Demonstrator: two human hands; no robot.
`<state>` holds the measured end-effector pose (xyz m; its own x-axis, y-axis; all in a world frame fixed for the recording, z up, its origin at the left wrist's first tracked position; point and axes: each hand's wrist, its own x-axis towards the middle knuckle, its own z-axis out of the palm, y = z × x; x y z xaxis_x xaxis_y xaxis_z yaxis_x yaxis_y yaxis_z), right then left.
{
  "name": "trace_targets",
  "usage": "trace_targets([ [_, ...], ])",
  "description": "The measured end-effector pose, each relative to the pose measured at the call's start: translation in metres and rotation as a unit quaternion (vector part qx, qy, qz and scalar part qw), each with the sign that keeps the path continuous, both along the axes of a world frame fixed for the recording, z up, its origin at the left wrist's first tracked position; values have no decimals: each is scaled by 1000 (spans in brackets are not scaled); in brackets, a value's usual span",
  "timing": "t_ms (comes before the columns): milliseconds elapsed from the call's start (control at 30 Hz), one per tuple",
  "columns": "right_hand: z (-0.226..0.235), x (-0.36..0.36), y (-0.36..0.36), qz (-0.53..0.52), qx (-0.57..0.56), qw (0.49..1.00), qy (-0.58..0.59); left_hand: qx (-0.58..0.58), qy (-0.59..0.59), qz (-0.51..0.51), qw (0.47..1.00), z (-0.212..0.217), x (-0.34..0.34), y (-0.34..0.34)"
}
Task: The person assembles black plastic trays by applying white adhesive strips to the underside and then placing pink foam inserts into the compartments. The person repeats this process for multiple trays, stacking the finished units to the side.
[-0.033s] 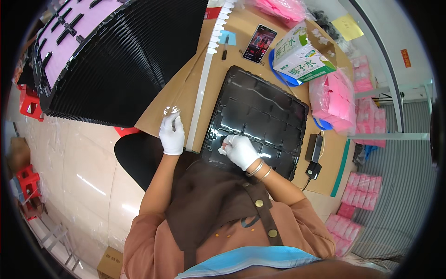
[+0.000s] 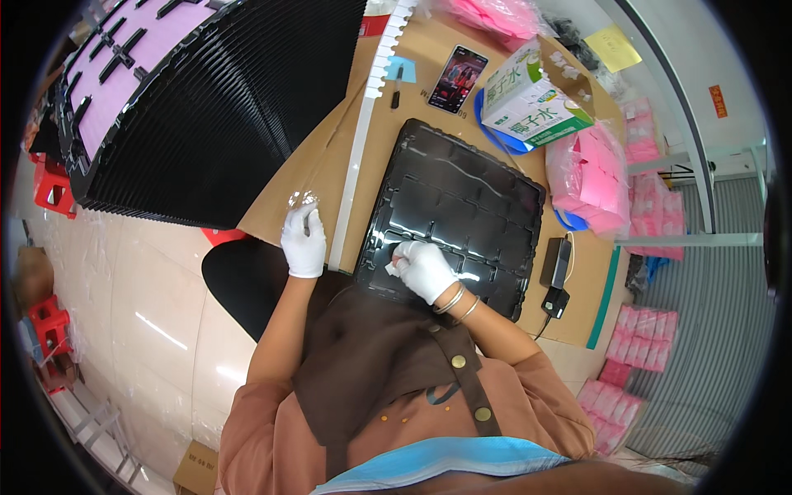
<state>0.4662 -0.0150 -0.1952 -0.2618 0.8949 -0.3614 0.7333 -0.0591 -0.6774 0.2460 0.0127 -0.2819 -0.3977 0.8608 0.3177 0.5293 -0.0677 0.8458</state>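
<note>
A black plastic tray point(image 2: 462, 194) with molded compartments lies on the cardboard-covered table in front of me. Over its near left part is my right hand point(image 2: 425, 271) in a white glove, with a bare fingertip showing. Its fingers pinch a small white piece point(image 2: 391, 268) whose kind I cannot make out. My left hand point(image 2: 304, 242), also gloved in white, is at the table's near edge, left of a white notched strip point(image 2: 357, 157). Its fingers are curled together against some small clear, shiny bits point(image 2: 304, 199); what lies between the fingertips is hidden.
A tall stack of black trays point(image 2: 223, 124) rises at the left, its top one lined in pink. Beyond my tray are a phone point(image 2: 458, 78), a black pen point(image 2: 397, 89) and a carton point(image 2: 536, 99). Bagged pink pieces point(image 2: 587, 177) and a black adapter point(image 2: 557, 262) lie right.
The whole view has shifted very slightly. Both hands and the tray keep their places relative to each other.
</note>
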Motion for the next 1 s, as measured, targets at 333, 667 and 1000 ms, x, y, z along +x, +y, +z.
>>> trace_targets([
  [333,128,137,162,-276,469,834,85,-11,-22,4,1000,-16,-5,-3],
  [667,197,274,234,-229,480,828,-177,41,74,-2,996,-25,-8,0],
  [1000,75,325,113,-254,344,814,-392,-133,-243,-15,961,13,-1,2],
])
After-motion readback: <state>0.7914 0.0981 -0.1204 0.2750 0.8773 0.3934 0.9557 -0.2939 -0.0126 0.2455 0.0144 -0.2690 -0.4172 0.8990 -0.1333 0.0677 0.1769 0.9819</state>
